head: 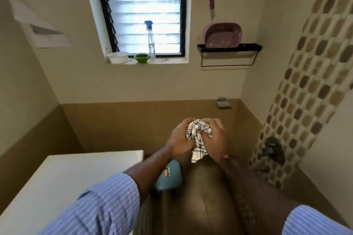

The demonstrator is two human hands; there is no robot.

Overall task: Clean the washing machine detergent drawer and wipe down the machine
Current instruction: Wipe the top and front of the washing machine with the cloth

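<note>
Gripping a white cloth with black check lines (198, 135), both hands meet in the middle of the view, in front of the brown-tiled far wall. Left hand (181, 140) has fingers curled round the cloth's left side; right hand (216, 139) is curled over its right side, so both are clamped on it, knuckles close together. Cloth is bunched between the palms, with a tail hanging below the hands. Both forearms come up from the near edge in rolled blue striped sleeves (107, 206); a reddish band sits at the right wrist.

Washing machine (76, 181): white flat top at near left, well apart from the hands, nothing on the visible part. Drawer can't be made out from this angle.

Below the hands, a teal plastic item with a label (169, 175) sits on the dark floor, partly hidden by the left arm.

Far wall: louvred window (147, 11); on its sill a white bowl (118, 57), a green bowl (141, 58) just right of it, then a clear spray bottle with blue trigger (151, 42), upright. Right of the window, a black wall shelf (229, 46) carries a purple tub (222, 35) tilted on edge. Right wall has mosaic tiles and a dark tap valve (272, 149).
</note>
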